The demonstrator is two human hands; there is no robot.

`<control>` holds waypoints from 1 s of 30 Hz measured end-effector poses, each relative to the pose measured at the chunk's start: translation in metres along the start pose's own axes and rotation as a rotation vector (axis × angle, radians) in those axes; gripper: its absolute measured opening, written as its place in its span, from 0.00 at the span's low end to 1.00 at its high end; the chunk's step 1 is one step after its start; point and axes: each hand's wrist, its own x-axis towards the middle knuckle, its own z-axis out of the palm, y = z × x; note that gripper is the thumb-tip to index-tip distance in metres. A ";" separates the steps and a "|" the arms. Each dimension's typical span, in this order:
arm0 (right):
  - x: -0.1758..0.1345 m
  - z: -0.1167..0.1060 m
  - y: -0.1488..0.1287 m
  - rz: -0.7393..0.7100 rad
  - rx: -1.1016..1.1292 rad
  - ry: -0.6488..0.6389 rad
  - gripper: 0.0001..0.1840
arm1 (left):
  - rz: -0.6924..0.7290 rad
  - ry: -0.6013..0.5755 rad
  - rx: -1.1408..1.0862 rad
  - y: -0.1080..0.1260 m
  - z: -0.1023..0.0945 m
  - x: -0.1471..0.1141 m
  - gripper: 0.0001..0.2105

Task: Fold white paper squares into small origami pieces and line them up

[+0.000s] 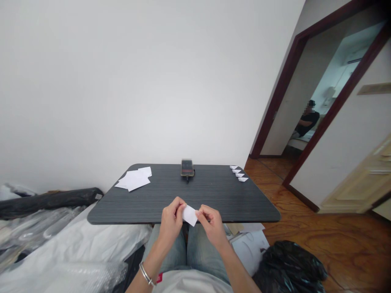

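Observation:
Between my two hands, over the near edge of the dark table (171, 195), is a small piece of folded white paper (190, 215). My left hand (173, 215) pinches its left side between thumb and fingers. At its right corner, my right hand (210, 219) holds it with thumb and forefinger. Several loose white paper sheets (136, 179) lie overlapping on the table's left part. Along the right edge sit several small folded white paper pieces (240, 175) in a row.
A phone-like device (187, 167) stands at the table's back by the wall. Plastic-wrapped bundles (61, 244) lie at left, a black plastic bag (290, 268) and a white paper bag (249, 248) at right on the floor. Through the doorway, a person (308, 122) sits.

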 end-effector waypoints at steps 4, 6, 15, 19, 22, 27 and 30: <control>0.000 -0.001 -0.002 0.005 0.050 -0.040 0.18 | -0.005 0.000 -0.017 -0.001 0.001 0.000 0.10; 0.000 -0.001 -0.003 0.012 0.073 -0.056 0.18 | -0.018 0.016 -0.056 -0.002 0.002 -0.001 0.11; -0.004 0.004 0.004 0.106 0.207 0.157 0.18 | -0.135 0.006 -0.487 -0.004 0.005 0.002 0.11; -0.006 0.008 0.002 0.117 0.212 0.095 0.18 | -0.156 -0.034 -0.536 0.000 0.009 0.002 0.12; -0.009 0.010 0.004 0.131 0.168 -0.179 0.16 | -0.178 0.065 -0.576 0.001 0.007 0.001 0.11; -0.008 0.007 0.010 0.162 0.199 -0.200 0.17 | -0.182 0.080 -0.543 -0.001 0.002 0.001 0.10; -0.003 0.004 0.010 0.177 0.309 -0.046 0.19 | -0.177 0.036 -0.480 -0.002 0.002 0.001 0.10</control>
